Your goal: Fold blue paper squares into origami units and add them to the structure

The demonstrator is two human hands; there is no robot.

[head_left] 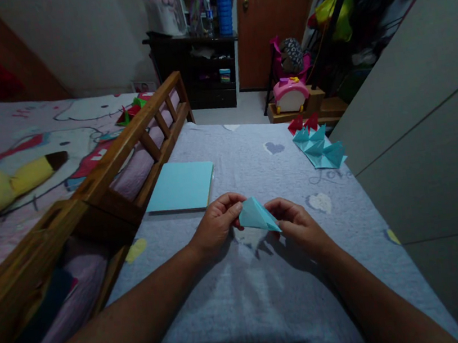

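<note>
A folded piece of light blue origami paper (pixel 256 215) is held up between my two hands, just above the bed. My left hand (pixel 221 221) pinches its left corner with thumb and fingers. On the other side, my right hand (pixel 298 221) grips the pointed right end; some of its fingers are hidden behind the paper. A stack of square light blue paper (pixel 182 185) lies flat on the sheet, beyond my left hand. Several folded blue paper pieces (pixel 318 148) and red folded ones (pixel 303 123) sit at the far right.
A wooden bed rail (pixel 130 134) runs along the left, with a yellow plush toy (pixel 9 185) past it. The patterned bedsheet (pixel 245 288) lies under my arms. A pale cabinet (pixel 423 127) stands close on the right, a dark cabinet (pixel 194 80) at the back.
</note>
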